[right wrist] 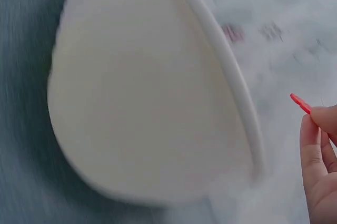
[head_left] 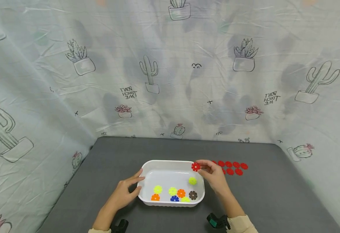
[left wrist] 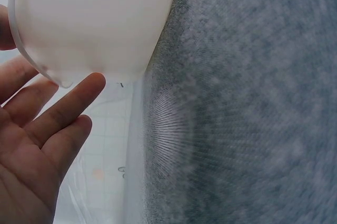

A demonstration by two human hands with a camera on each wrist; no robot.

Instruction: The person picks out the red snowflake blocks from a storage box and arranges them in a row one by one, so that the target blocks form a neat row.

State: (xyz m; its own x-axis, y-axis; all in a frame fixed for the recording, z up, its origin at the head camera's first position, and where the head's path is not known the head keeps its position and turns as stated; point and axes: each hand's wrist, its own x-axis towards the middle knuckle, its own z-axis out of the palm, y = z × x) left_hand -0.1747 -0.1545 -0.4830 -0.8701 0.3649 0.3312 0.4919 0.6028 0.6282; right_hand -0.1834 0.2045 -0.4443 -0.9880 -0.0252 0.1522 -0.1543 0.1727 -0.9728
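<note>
Between thumb and fingertips my right hand (head_left: pixel 213 176) pinches a red notched plastic disc (head_left: pixel 196 166), held over the far right corner of a white tray (head_left: pixel 170 204). In the right wrist view the disc (right wrist: pixel 300 103) appears edge-on, beyond the tray's outer wall. My left hand (head_left: pixel 125 191) holds the tray's left rim, its thumb and a finger lapping over the edge. Two other fingers (left wrist: pixel 73 103) lie along the outer wall in the left wrist view. Yellow, orange, blue and brown discs lie in the tray, mostly along its near side, with one yellow disc (head_left: pixel 192 181) farther back.
Right of the tray, several red discs (head_left: pixel 236 165) lie in two rows on the grey table (head_left: pixel 260 191), some partly hidden behind my right hand. A white cloth (head_left: pixel 170 81) printed with cacti hangs behind the table and along its sides.
</note>
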